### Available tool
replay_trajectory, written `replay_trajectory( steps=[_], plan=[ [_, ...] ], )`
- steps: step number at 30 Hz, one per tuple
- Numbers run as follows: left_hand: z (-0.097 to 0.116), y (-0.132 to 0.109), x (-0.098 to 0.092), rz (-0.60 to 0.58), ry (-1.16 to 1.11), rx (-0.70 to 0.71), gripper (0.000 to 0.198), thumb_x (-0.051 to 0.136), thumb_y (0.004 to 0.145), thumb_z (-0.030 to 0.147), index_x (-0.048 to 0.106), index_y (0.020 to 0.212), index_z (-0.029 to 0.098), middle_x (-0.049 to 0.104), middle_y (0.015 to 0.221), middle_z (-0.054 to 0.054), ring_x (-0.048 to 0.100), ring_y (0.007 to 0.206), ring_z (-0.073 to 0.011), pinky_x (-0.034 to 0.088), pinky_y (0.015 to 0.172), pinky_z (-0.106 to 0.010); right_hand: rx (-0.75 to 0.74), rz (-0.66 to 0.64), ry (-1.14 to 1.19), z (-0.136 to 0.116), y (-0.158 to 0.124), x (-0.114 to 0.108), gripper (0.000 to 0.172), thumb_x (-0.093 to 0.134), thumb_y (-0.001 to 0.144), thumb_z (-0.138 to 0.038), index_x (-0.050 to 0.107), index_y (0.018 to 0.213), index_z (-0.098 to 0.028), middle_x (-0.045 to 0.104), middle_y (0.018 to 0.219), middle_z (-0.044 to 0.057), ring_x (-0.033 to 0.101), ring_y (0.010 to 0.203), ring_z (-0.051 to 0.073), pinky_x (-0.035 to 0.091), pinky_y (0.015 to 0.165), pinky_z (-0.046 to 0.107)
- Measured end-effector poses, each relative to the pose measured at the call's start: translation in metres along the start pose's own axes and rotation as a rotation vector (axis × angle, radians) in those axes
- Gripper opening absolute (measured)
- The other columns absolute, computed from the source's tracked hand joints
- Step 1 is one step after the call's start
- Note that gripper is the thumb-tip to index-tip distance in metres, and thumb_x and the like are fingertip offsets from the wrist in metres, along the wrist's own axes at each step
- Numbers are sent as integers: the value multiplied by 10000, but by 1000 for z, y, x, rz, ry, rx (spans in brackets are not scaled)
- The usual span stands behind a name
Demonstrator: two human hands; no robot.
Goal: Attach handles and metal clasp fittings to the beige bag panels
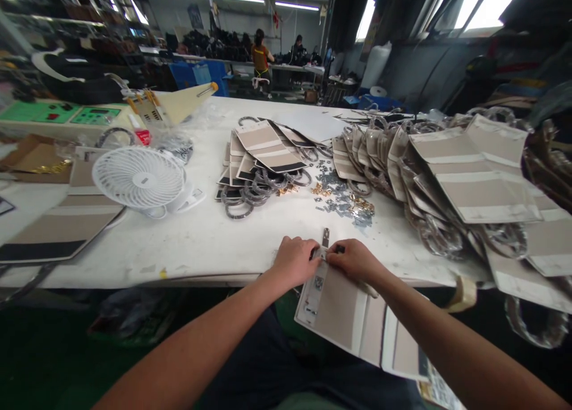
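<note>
Left hand (295,260), right hand (356,260), nearly touching, pinching; forearms (203,338) bare

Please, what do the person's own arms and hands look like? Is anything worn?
The left arm and right arm are bare, with no sleeve in view. The left hand and right hand wear no gloves, and no watch or bracelet shows.

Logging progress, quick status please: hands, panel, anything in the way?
Left hand, right hand pinching beige-and-white panel at far end. Panel overhanging white table. Loose metal pieces beyond; nothing visibly blocking.
</note>
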State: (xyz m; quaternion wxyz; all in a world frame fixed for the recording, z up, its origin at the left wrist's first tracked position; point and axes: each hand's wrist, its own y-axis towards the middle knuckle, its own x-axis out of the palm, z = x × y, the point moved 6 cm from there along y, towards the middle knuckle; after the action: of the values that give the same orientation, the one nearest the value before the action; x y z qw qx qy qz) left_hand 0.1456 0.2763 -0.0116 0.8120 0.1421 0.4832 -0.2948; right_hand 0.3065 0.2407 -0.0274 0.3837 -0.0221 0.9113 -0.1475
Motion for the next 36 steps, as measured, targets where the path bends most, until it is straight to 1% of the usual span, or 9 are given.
replay_trajectory(
  steps=[3, 8, 10, 13, 16, 22, 27, 31, 36],
  plan=[
    [-6, 10, 4, -19, -71, -58, 279, 715, 906, 362, 750, 1155, 241, 801, 1038, -56, 735, 1012, -275, 501, 979, -402, 8, -25, 42, 3, 2, -1, 184, 661, 830, -336, 770, 794, -193, 633, 585, -16, 552, 565, 159, 381, 573, 281],
    [-16, 23, 10, -100, -197, -129, 564, 762, 844, 313, 641, 1382, 193, 810, 1043, -35, 748, 959, -226, 530, 791, -285, -29, 27, 54, 0, -4, -3, 123, 677, 809, -306, 734, 779, -202, 709, 722, 5, 604, 708, 180, 395, 651, 281],
    [-17, 30, 10, -159, -228, -136, 529, 793, 803, 282, 696, 1313, 184, 811, 1018, -44, 746, 934, -226, 528, 781, -275, -36, 58, 48, -2, -7, -5, 113, 688, 807, -311, 724, 780, -207, 711, 733, 6, 603, 718, 184, 393, 658, 283],
    [-16, 41, 13, -282, -285, -143, 264, 801, 767, 234, 797, 1028, 196, 789, 852, -21, 730, 790, -200, 530, 724, -256, -36, 87, 41, -2, -11, -6, 113, 701, 806, -324, 703, 777, -214, 692, 712, -1, 587, 693, 179, 384, 650, 282],
    [-15, 48, 20, -394, -357, -193, 55, 751, 801, 219, 777, 835, 186, 692, 651, 18, 660, 585, -156, 524, 608, -240, -17, 73, 43, 1, -10, -6, 112, 696, 810, -315, 696, 762, -214, 678, 691, -3, 576, 680, 176, 372, 638, 284],
    [-13, 50, 22, -422, -465, -322, 86, 727, 845, 212, 718, 773, 164, 584, 578, 47, 564, 499, -122, 492, 504, -226, -12, 76, 130, 0, -10, -16, 151, 738, 820, -339, 723, 751, -206, 682, 690, -7, 574, 677, 166, 376, 625, 282],
    [-18, 57, 24, -435, -530, -415, 122, 799, 825, 266, 740, 808, 160, 622, 579, 33, 581, 492, -139, 448, 457, -235, -83, 309, 545, -16, -23, -46, 425, 718, 900, -558, 626, 670, -213, 588, 580, -5, 500, 523, 138, 384, 524, 283],
    [-25, 64, 30, -467, -566, -466, 113, 830, 795, 251, 758, 809, 164, 678, 615, 17, 617, 506, -151, 465, 471, -247, -265, 543, 1066, -25, -22, -58, 495, 710, 916, -506, 451, 593, -235, 444, 556, -41, 450, 491, 120, 409, 510, 275],
    [-30, 66, 35, -487, -595, -481, 115, 841, 778, 261, 775, 808, 172, 673, 610, 22, 611, 496, -144, 486, 483, -247, -253, 562, 1349, -13, -5, -46, 538, 684, 896, -477, 313, 597, -227, 291, 543, -78, 307, 419, 85, 342, 436, 248]
  ],
)
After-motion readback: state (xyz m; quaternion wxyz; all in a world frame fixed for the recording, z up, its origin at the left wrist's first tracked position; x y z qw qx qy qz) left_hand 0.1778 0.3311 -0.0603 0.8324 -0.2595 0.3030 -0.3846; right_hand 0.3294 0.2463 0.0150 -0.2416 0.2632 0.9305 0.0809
